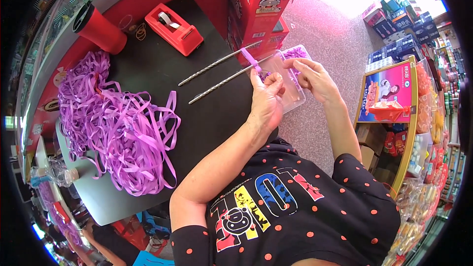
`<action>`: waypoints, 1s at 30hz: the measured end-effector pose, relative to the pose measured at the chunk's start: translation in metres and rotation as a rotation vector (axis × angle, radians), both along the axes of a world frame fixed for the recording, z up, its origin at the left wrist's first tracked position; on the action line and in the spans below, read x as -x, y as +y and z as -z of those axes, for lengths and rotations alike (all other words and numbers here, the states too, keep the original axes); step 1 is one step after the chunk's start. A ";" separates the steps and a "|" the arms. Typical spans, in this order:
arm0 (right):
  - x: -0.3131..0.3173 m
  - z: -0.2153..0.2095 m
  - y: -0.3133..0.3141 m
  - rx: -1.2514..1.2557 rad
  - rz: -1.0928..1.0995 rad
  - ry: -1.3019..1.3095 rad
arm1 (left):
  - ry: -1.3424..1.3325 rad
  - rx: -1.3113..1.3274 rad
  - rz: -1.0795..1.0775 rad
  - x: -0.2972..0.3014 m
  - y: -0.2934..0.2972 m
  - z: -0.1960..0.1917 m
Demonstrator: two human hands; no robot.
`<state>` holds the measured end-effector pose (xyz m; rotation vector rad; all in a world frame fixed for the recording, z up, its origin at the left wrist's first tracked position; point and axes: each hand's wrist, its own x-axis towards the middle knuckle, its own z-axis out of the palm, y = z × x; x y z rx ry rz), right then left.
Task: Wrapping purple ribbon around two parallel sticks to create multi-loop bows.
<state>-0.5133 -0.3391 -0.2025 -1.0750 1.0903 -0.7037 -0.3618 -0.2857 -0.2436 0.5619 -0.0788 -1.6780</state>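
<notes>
"Two metal rods [217, 87]: where?"
"Ten o'clock from left hand [267, 97], the nearer; long axes eight-to-two, purple ribbon [250, 58] across."
"Hands?"
"Just apart, fingers bent; right hand [318, 80] two o'clock of left. Grips: cannot tell."

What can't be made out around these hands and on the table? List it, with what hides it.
- Left hand, head view: its own curled fingers hide what, if anything, they pinch.
- Clear plastic box, head view: that hand and the right hand cover part of its contents.
- Purple ribbon heap, head view: overlapping strands hide its inner layers.
- Red carton: upper edge cuts off its top.
</notes>
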 end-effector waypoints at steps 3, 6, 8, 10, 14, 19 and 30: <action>-0.004 0.008 0.010 0.056 -0.039 -0.014 | 0.016 0.060 -0.003 -0.001 0.001 0.002; -0.008 0.012 0.016 0.134 -0.058 -0.045 | 0.005 0.026 -0.001 0.000 0.001 -0.001; -0.001 0.022 0.010 0.197 -0.043 -0.014 | 0.021 0.010 0.007 -0.001 0.001 -0.005; 0.005 0.020 0.002 0.222 -0.062 0.072 | 0.037 -0.004 0.011 -0.002 0.002 -0.008; 0.003 0.001 -0.023 0.304 -0.107 0.243 | 0.066 -0.082 0.016 -0.004 0.002 -0.007; -0.048 -0.033 -0.056 0.462 -0.470 0.302 | 0.076 -0.060 0.012 -0.004 0.004 -0.006; -0.088 -0.016 -0.092 0.526 -0.759 0.590 | 0.111 -0.030 0.037 -0.004 0.005 -0.007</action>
